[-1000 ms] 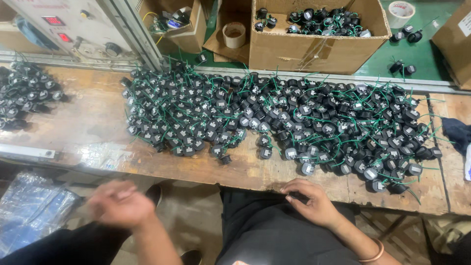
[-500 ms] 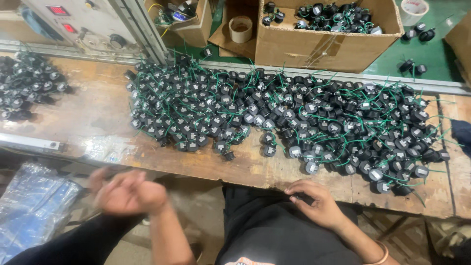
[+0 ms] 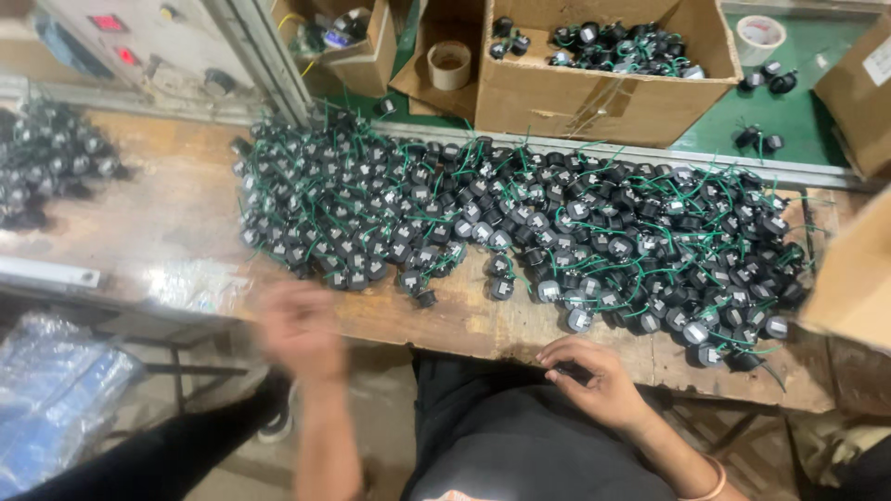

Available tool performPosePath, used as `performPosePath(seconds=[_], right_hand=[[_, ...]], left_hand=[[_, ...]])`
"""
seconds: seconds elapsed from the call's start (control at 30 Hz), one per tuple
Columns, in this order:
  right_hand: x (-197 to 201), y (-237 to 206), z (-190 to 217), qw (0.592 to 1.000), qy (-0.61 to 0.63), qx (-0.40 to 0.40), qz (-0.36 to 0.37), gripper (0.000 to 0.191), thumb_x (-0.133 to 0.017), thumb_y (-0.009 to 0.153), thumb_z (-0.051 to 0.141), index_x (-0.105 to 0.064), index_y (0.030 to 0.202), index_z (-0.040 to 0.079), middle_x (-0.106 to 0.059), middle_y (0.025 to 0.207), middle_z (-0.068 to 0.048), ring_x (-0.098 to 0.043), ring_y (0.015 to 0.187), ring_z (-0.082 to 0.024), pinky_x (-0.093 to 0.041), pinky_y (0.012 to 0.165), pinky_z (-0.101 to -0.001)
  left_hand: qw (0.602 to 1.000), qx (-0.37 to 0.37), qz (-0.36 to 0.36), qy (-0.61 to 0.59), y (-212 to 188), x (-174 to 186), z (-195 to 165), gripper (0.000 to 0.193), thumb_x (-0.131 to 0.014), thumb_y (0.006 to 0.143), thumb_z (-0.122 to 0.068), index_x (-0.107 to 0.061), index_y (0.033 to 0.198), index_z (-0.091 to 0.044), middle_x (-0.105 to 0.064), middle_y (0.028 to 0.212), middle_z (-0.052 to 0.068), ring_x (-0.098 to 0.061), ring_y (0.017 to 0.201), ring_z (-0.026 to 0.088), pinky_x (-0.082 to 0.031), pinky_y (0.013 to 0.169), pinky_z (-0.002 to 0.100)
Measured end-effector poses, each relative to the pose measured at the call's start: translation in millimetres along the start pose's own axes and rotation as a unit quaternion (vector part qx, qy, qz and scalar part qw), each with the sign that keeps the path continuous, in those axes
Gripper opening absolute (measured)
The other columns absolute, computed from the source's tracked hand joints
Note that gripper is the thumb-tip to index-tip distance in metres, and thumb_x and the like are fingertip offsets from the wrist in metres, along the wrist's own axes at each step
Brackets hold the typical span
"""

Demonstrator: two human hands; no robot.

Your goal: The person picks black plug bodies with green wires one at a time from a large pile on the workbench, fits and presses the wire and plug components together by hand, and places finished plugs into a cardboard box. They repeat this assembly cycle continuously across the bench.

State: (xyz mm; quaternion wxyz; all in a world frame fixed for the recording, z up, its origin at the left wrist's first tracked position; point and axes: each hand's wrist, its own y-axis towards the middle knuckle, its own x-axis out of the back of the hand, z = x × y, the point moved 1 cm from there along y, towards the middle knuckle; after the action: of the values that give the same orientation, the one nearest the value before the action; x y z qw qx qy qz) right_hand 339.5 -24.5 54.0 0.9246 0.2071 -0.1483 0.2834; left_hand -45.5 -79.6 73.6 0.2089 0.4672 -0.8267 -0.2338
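Head view, looking down on a worn wooden counter (image 3: 167,213) with a scuffed, stained surface. A broad heap of small round black components (image 3: 557,232), each trailing thin green wires, covers its middle and right; a smaller heap (image 3: 51,162) lies at 9 o'clock. At 12 o'clock stands an open brown cardboard box (image 3: 603,93) holding more of the same parts, with a roll of tape (image 3: 449,65) just beside it. Crinkled clear plastic bags (image 3: 51,390) sit below the counter's edge at 8 o'clock.

The right hand (image 3: 594,376) rests at the counter's near edge, fingers curled around a small dark component (image 3: 573,373), largely hidden by the fingers. The heap's nearest parts lie at 12 o'clock from this hand, near but apart. The left hand (image 3: 299,325) is motion-blurred just off the near edge; whether it is clenched or released cannot be told. The nearest loose component (image 3: 425,299) lies at 2 o'clock from it.
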Motion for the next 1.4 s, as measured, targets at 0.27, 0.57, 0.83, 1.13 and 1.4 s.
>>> performPosePath(seconds=[0.27, 0.57, 0.83, 1.13, 1.4], right_hand=[[0, -3, -3, 0.999, 0.009, -0.023, 0.027, 0.019, -0.076, 0.08, -0.002, -0.072, 0.097, 0.003, -0.077, 0.103, -0.009, -0.074, 0.101, -0.024, -0.056, 0.089, -0.0358], [-9, -7, -9, 0.998, 0.04, -0.043, 0.03, 0.019, -0.074, 0.082, -0.001, -0.072, 0.1, 0.004, -0.076, 0.106, -0.009, -0.073, 0.104, -0.024, -0.056, 0.091, -0.0363], [-9, -6, -12, 0.993, 0.099, -0.049, 0.038, 0.017, -0.073, 0.085, -0.001, -0.071, 0.101, 0.003, -0.075, 0.108, -0.009, -0.072, 0.107, -0.024, -0.055, 0.094, -0.0363], [-30, -1, -20, 0.922, 0.33, -0.188, 0.076, 0.074, -0.067, 0.088, 0.001, -0.03, 0.152, 0.01, -0.051, 0.137, -0.003, -0.053, 0.124, -0.011, -0.048, 0.102, -0.031], [-30, -11, -26, 0.904, 0.366, -0.215, 0.05, 0.057, -0.065, 0.098, 0.004, -0.041, 0.15, -0.001, -0.062, 0.117, -0.009, -0.062, 0.1, -0.015, -0.055, 0.089, -0.033]], left_hand=[[0.934, -0.044, 0.251, 0.252, -66, -88, -17, 0.039, -0.085, 0.078, -0.031, -0.071, 0.105, -0.006, -0.062, 0.117, 0.014, -0.063, 0.105, 0.038, -0.053, 0.082, 0.048], [0.957, -0.092, 0.216, 0.173, -75, -62, 1, 0.032, -0.074, 0.084, -0.012, -0.07, 0.114, -0.004, -0.059, 0.135, 0.017, -0.064, 0.109, 0.038, -0.054, 0.088, 0.045], [0.981, -0.08, 0.149, 0.098, -92, -44, 14, 0.023, -0.08, 0.085, -0.006, -0.068, 0.104, -0.005, -0.063, 0.127, 0.013, -0.066, 0.11, 0.03, -0.057, 0.09, 0.038], [0.935, -0.179, 0.279, -0.125, -133, -93, -64, 0.028, -0.086, 0.08, -0.008, -0.069, 0.102, -0.006, -0.064, 0.106, 0.01, -0.067, 0.107, 0.03, -0.057, 0.09, 0.038], [0.916, -0.099, 0.352, -0.166, -118, -116, -77, 0.029, -0.086, 0.078, -0.013, -0.072, 0.103, -0.006, -0.069, 0.103, 0.006, -0.068, 0.099, 0.028, -0.055, 0.09, 0.039]])
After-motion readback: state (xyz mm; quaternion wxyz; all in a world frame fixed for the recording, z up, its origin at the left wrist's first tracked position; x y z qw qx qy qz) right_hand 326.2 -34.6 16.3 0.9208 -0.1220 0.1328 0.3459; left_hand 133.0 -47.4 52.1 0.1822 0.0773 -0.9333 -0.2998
